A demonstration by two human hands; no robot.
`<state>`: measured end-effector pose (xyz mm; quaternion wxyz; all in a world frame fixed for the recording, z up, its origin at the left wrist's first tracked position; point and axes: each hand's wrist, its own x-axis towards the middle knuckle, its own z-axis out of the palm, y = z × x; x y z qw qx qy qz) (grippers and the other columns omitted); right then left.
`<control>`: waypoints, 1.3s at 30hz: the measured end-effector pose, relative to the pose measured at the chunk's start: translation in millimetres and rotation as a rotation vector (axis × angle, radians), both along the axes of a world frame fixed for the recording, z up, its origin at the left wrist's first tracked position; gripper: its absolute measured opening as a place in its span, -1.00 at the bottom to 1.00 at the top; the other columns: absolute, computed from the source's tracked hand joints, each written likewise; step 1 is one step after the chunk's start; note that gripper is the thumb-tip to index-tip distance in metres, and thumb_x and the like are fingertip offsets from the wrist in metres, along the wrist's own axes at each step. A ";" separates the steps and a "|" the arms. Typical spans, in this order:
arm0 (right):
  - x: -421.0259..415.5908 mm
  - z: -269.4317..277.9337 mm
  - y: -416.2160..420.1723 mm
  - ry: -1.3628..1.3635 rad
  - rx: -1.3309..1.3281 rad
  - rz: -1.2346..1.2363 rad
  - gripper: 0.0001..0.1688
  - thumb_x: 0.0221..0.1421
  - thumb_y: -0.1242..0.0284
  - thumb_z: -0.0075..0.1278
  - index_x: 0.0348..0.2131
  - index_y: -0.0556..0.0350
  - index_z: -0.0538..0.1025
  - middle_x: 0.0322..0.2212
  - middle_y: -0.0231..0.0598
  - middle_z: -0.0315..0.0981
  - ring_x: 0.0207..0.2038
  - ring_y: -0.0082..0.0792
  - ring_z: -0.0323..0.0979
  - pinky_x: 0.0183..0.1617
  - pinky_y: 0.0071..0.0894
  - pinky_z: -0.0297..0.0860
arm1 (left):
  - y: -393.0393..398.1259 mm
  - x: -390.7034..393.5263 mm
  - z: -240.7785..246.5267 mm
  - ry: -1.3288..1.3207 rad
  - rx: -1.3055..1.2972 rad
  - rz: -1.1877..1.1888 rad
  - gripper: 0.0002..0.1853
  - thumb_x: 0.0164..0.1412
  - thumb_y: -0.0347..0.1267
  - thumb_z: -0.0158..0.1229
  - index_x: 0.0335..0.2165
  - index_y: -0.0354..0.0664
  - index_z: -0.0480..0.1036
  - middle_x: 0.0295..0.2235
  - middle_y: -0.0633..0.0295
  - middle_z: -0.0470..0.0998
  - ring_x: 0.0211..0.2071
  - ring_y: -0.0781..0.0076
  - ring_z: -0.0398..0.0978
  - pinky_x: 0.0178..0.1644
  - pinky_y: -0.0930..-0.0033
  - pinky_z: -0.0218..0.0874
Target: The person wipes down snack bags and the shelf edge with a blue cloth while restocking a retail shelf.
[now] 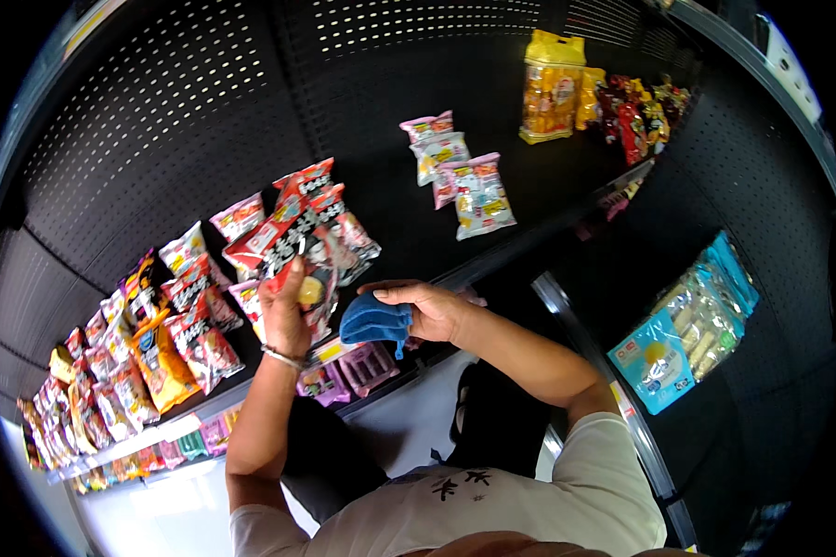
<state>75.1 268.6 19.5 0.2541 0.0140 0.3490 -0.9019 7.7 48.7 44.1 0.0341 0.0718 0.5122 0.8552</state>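
My left hand (287, 315) grips the edge of a red and black plastic snack bag (273, 240), thumb on its front. This bag is tilted above the black shelf (397, 237), partly in front of other red and black snack bags (345, 223). A folded blue cloth (373, 320) is pinched in my right hand (433, 312), just right of the held bag, near the shelf's front edge. Behind the cloth, several pink and white snack packets (484, 198) lie in a loose column on the shelf.
Rows of snack bags (122, 376) fill the shelf's left part, with an orange bag (164, 362) among them. A yellow handled pack (552, 90) stands at the back right. Pink and purple packets (368, 367) sit on a lower shelf. A light-blue bag (683, 334) lies on the right-hand shelf.
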 end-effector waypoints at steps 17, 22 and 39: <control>-22.2 10.7 39.2 0.242 0.010 -0.682 -0.51 0.23 0.49 0.04 0.12 0.22 0.38 0.01 -0.09 0.48 0.06 -0.17 0.45 0.20 -0.10 0.36 | 23.3 7.3 -24.3 -0.204 0.044 -0.262 -0.60 0.19 -0.52 0.26 0.00 -0.15 0.39 -0.16 0.22 0.60 -0.19 0.42 0.58 -0.17 0.39 0.45; -31.0 14.3 -5.2 0.773 1.041 -0.785 -0.52 0.32 0.44 -0.08 0.19 0.13 0.38 0.12 -0.02 0.39 0.17 -0.16 0.36 0.26 -0.24 0.24 | 22.2 20.0 -11.3 -0.259 0.029 -0.245 -0.53 0.17 -0.64 0.22 0.03 -0.13 0.35 -0.11 0.22 0.58 -0.08 0.40 0.56 0.02 0.29 0.44; -28.0 12.5 -38.8 1.320 1.524 -0.711 -0.49 0.27 0.46 -0.10 0.18 0.21 0.34 0.19 0.06 0.27 0.24 0.03 0.25 0.28 -0.02 0.16 | 16.3 21.3 -23.5 -0.316 0.167 -0.321 -0.57 0.15 -0.63 0.24 -0.01 -0.16 0.38 -0.15 0.22 0.58 -0.14 0.37 0.57 -0.03 0.24 0.47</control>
